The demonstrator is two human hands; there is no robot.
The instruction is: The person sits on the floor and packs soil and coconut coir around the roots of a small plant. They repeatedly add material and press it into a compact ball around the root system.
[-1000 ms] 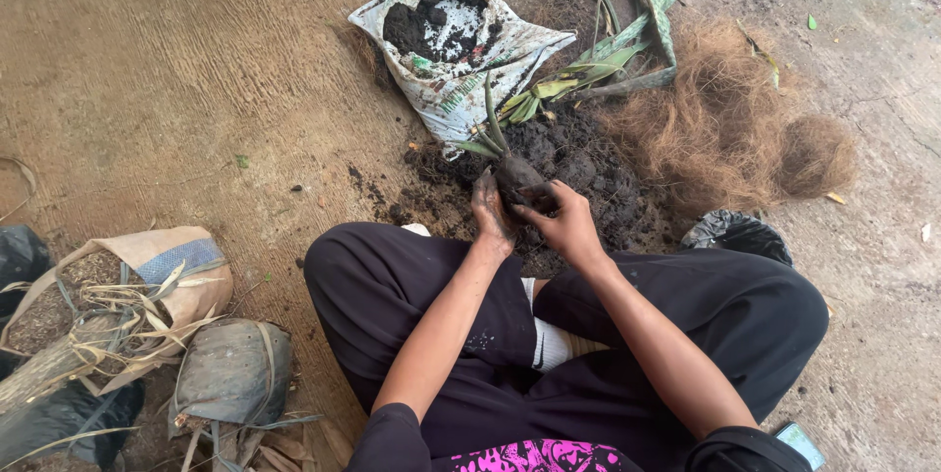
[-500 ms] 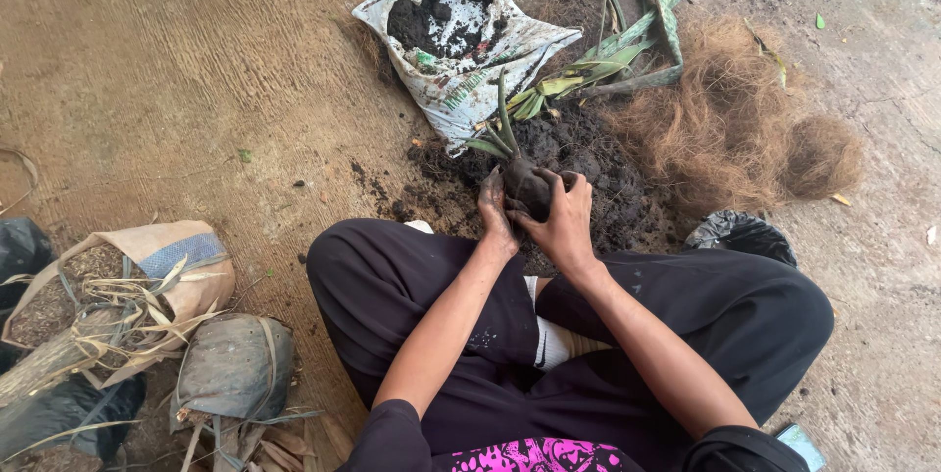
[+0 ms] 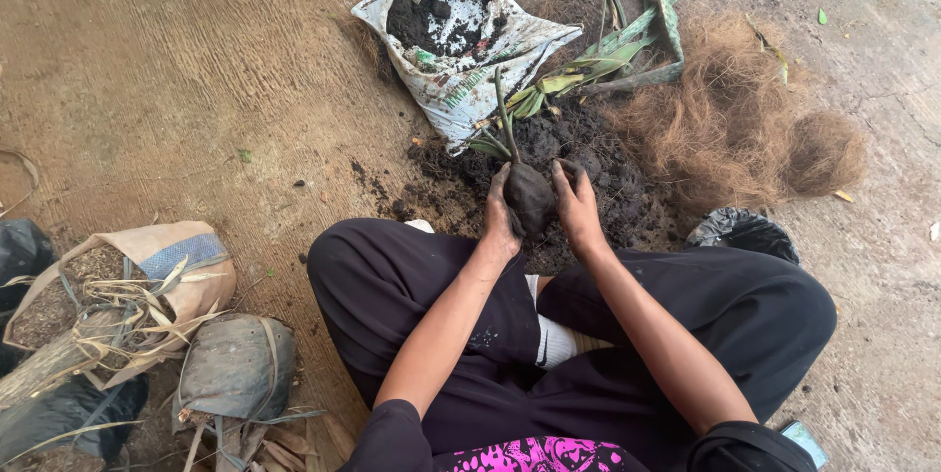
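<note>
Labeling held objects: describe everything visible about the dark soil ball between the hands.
The soil ball is a dark, rounded, roughly egg-shaped clump of moist-looking earth. A thin green shoot rises from its top, leaning slightly left. It sits upright just above the loose soil pile, clasped by the left hand and right hand on either side. Its underside is hidden.

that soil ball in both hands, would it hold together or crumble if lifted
The soil ball looks damp and packed, so it probably holds briefly. Loose soil pile beneath suggests crumbling under a hard squeeze. Its thin shoot would likely flop.
</note>
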